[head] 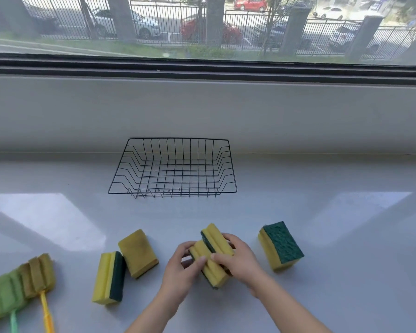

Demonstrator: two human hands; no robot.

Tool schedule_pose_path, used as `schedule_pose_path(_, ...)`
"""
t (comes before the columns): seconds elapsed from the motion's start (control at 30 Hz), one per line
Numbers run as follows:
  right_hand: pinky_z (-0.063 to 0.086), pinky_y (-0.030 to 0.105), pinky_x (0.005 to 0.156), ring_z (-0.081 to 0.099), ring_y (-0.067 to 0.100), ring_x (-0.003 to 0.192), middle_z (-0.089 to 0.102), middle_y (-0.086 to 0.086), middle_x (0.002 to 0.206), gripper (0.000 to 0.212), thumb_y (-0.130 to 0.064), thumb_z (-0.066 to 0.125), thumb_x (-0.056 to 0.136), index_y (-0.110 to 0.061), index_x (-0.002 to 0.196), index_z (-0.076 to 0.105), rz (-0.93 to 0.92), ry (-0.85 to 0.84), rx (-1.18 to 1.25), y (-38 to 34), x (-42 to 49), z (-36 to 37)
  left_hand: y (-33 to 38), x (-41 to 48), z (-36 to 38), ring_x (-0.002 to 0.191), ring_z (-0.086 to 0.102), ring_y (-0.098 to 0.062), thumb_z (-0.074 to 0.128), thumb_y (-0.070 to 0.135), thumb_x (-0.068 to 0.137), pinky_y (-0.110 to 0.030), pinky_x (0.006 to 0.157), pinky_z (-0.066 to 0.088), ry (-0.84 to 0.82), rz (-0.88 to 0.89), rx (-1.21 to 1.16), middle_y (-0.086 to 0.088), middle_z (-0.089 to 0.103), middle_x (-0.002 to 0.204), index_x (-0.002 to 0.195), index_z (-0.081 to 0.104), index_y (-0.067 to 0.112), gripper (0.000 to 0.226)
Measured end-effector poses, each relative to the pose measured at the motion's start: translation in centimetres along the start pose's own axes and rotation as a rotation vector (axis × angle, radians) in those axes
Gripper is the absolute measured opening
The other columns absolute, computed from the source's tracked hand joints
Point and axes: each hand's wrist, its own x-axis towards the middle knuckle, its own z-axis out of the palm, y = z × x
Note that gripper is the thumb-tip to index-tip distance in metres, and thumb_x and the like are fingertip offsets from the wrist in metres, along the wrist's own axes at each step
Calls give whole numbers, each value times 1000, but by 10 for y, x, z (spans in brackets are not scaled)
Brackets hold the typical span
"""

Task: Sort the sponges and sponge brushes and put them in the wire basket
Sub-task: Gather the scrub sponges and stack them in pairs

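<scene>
A black wire basket (231, 164) stands empty at the back of the white counter. Both my hands hold a pair of yellow sponges with green scouring pads (214, 236) pressed together near the front. My left hand (180, 272) grips their left side and my right hand (238, 258) wraps over their right side. One sponge (282, 246) lies green side up to the right. Two more sponges lie to the left, one on its edge (109, 278) and one yellow side up (138, 253). Sponge brushes (37, 275) with yellow and green handles lie at the far left.
The white counter (322, 236) runs back to a low grey wall beneath a wide window. Sunlit patches fall on the counter at the left and right. Bare counter lies between the sponges and the basket.
</scene>
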Motion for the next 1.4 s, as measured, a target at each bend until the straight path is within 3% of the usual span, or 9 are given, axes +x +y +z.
schedule_pose_path(0.2, 52, 50, 95, 68, 22, 97, 73, 5, 109, 18, -27, 59, 95, -22, 112, 64, 138, 0, 295, 4, -8, 21, 17, -3, -9, 86, 73, -23, 73, 25, 88, -40, 68, 61, 109, -100, -155, -7, 59, 116, 115, 62, 29, 29)
schedule_pose_path(0.37, 47, 32, 80, 62, 12, 97, 69, -1, 108, 25, -42, 54, 98, -21, 100, 67, 189, 104, 131, 16, -12, 23, 24, 3, -20, 97, 62, -12, 73, 55, 79, -35, 77, 53, 315, -39, 227, 8, 58, 112, 109, 56, 31, 42)
schedule_pose_path(0.53, 43, 31, 92, 57, 18, 115, 58, 0, 123, 41, -46, 51, 98, -21, 130, 57, 23, 229, -384, 29, -18, 17, 31, 5, 0, 87, 54, -1, 64, 73, 70, -27, 69, 42, 336, 28, 508, 9, 48, 107, 106, 55, 37, 51)
schedule_pose_path(0.73, 46, 13, 75, 62, 3, 90, 67, -10, 104, 14, -35, 62, 96, -30, 108, 68, -238, 332, -69, 26, -38, 7, 49, 9, 29, 84, 56, -7, 58, 81, 61, -30, 62, 44, 342, 101, 720, 15, 38, 99, 99, 50, 43, 54)
schedule_pose_path(0.8, 51, 20, 73, 64, 3, 83, 71, -9, 98, 17, -39, 68, 91, -35, 107, 70, -209, 213, 112, 21, -43, 5, 51, 9, 36, 84, 55, -6, 60, 81, 59, -29, 62, 43, 336, 136, 734, 15, 37, 98, 97, 51, 44, 54)
schedule_pose_path(0.9, 59, 35, 73, 69, 13, 84, 76, -1, 93, 22, -26, 73, 85, -33, 105, 71, -121, 97, 252, 17, -42, 6, 51, 12, 44, 88, 55, -5, 64, 77, 59, -28, 66, 45, 287, 151, 697, 15, 38, 101, 101, 53, 44, 54)
schedule_pose_path(1.07, 62, 38, 73, 71, 19, 91, 76, -5, 96, 19, -15, 63, 94, -29, 104, 72, -32, 233, 319, 22, -32, -2, 38, 17, 34, 97, 59, -11, 59, 64, 83, -31, 82, 46, 244, 150, 532, 7, 46, 120, 126, 51, 38, 51)
schedule_pose_path(1.23, 63, 38, 71, 70, 16, 87, 73, -5, 97, 15, -21, 62, 95, -33, 101, 69, -37, 252, 245, 26, -27, 0, 13, 14, 13, 111, 56, -15, 57, 52, 91, -41, 98, 49, 179, -145, 271, 5, 52, 125, 132, 52, 29, 48)
schedule_pose_path(1.4, 57, 33, 74, 66, 0, 80, 72, -21, 83, 7, -34, 70, 88, -38, 92, 67, -71, 323, 25, 30, -28, 9, 9, 7, 19, 103, 61, -12, 60, 43, 94, -41, 82, 60, 100, -239, 55, 6, 59, 115, 138, 49, 22, 50)
